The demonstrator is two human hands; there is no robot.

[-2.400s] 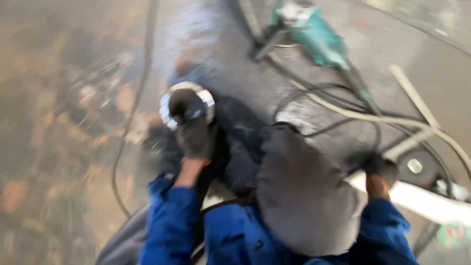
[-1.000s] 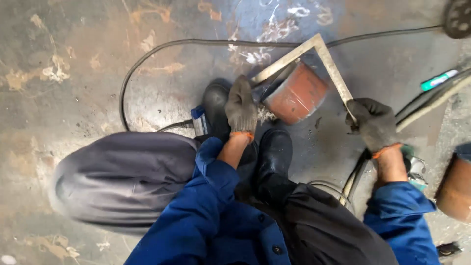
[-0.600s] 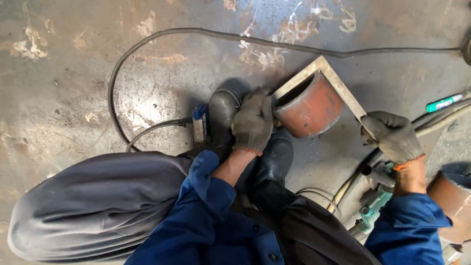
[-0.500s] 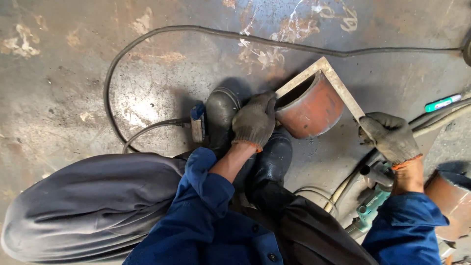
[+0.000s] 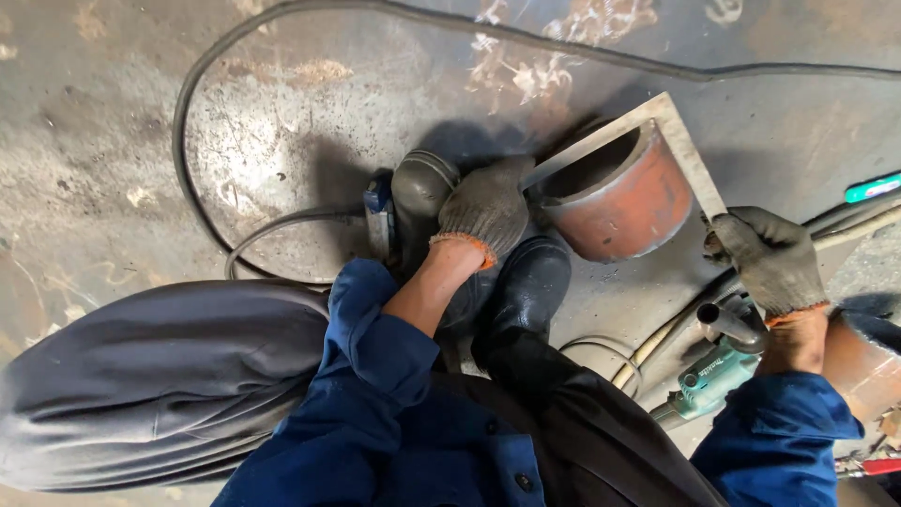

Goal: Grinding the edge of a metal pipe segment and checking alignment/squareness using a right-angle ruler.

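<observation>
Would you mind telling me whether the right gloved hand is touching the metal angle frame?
Touching. The head view shows the right hand with its fingers closed on the end of the angle frame.

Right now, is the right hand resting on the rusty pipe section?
No, the right hand grips the end of the metal angle frame, beside the rusty pipe section, not on it.

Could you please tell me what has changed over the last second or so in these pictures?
The right hand slid along the angle frame toward its lower end. The left hand stayed at the rusty pipe section, boots beside it, the teal grinder lying on the floor.
</observation>
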